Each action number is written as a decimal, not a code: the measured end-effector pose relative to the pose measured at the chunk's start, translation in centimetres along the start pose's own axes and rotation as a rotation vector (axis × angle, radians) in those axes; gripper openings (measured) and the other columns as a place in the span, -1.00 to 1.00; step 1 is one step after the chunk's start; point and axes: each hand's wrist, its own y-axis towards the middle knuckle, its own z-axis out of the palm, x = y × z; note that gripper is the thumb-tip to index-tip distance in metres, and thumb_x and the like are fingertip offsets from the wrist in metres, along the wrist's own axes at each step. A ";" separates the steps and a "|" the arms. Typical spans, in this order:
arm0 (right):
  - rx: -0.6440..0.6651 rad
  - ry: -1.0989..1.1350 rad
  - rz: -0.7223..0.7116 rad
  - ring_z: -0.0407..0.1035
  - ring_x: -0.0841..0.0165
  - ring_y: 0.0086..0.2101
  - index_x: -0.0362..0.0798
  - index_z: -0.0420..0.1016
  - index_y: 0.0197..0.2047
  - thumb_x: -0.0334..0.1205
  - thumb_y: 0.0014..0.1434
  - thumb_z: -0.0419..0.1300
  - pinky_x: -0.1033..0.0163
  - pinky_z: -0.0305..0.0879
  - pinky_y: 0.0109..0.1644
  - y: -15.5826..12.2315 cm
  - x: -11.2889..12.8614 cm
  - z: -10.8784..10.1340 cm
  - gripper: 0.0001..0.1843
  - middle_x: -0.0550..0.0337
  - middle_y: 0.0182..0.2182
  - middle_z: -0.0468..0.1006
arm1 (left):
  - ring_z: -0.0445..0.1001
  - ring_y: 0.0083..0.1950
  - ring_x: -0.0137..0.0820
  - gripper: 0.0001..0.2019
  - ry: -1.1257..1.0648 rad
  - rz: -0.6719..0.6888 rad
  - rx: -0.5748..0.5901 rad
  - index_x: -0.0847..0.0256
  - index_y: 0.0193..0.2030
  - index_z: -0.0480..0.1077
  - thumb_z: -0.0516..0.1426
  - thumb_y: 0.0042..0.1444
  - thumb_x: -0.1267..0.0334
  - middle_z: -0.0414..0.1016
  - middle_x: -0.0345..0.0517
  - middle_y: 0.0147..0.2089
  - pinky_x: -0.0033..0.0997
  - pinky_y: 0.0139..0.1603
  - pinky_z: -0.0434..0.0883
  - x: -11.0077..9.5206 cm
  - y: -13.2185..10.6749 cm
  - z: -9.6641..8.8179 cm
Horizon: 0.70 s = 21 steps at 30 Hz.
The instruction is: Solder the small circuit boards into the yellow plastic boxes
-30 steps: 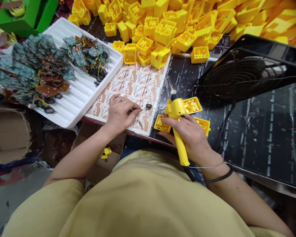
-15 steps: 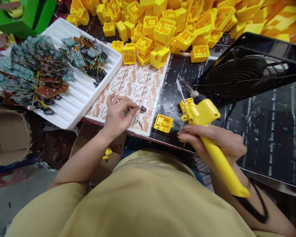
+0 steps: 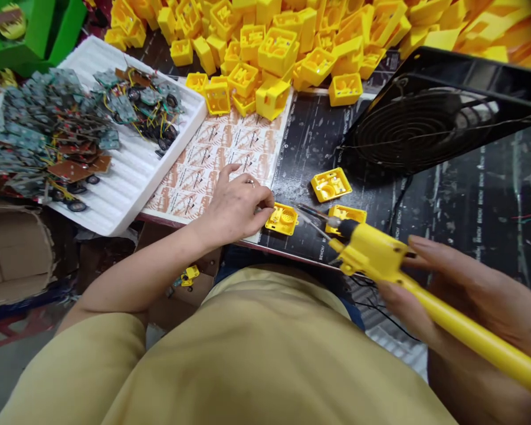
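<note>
My left hand [image 3: 241, 206] is at the left edge of a small yellow plastic casing [image 3: 284, 219] with a speaker grille, thumb and fingers pinched together. What they hold, if anything, is hidden behind the fingertips. In my right hand [image 3: 464, 301] is a yellow soldering gun [image 3: 376, 251], its handle gripped in the fist. The gun's metal tip and thin feed tube point left, close to that casing's right side. Two more yellow casings lie on the black bench: one casing [image 3: 331, 185] farther back, another casing [image 3: 348, 217] partly behind the gun's nose.
A white foam tray [image 3: 133, 198] at left bears heaped circuit boards [image 3: 48, 124] with wires and small round black parts. Many yellow casings [image 3: 278, 50] are piled at the back. A black fan [image 3: 416, 130] stands at right. Printed sheets [image 3: 212, 141] cover the bench's middle.
My left hand has moved right from the printed sheet to the casing; the small round black part there is out of sight. The soldering gun has moved down and right, tilting flatter, uncovering yellow casings.
</note>
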 end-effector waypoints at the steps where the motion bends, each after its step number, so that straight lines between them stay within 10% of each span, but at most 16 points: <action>1: -0.003 0.027 -0.039 0.51 0.28 -0.51 0.15 0.35 0.29 -0.15 0.18 0.35 0.20 0.49 -0.54 0.3 0.3 0.4 -0.37 0.12 -0.26 0.66 | 0.53 -0.13 -0.23 -0.85 0.018 0.013 0.018 0.14 -0.36 0.55 0.12 0.12 0.29 0.63 -0.16 -0.36 0.20 0.37 0.11 0.0 0.2 -0.2; 9: 0.097 0.169 -0.119 0.54 0.42 -0.38 0.06 0.42 -0.17 -0.30 0.25 0.27 0.37 0.54 -0.32 2.2 1.5 1.4 -0.89 0.27 -0.42 0.57 | 0.52 -0.14 -0.22 -0.80 0.128 0.100 0.050 0.15 -0.38 0.58 0.10 0.12 0.32 0.61 -0.11 -0.39 0.17 0.32 0.16 -0.1 0.9 -0.6; 16: 0.143 0.083 -0.304 0.50 0.51 -0.39 -0.08 0.40 -0.21 -0.38 0.15 0.36 0.46 0.50 -0.22 3.2 1.5 1.4 -0.79 0.24 -0.40 0.57 | 0.50 -0.15 -0.24 -0.78 0.163 0.163 0.062 0.19 -0.39 0.58 0.09 0.15 0.31 0.59 -0.11 -0.41 0.14 0.30 0.19 0.0 1.2 -0.6; 21: 0.185 -0.005 -0.157 0.50 0.49 -0.38 -0.01 0.41 -0.17 -0.17 0.36 0.16 0.40 0.45 -0.30 2.5 1.1 0.0 -0.90 0.19 -0.37 0.58 | 0.50 -0.15 -0.24 -0.77 0.210 0.159 0.113 0.20 -0.38 0.58 0.08 0.15 0.31 0.59 -0.08 -0.40 0.12 0.29 0.21 -0.2 1.5 -0.9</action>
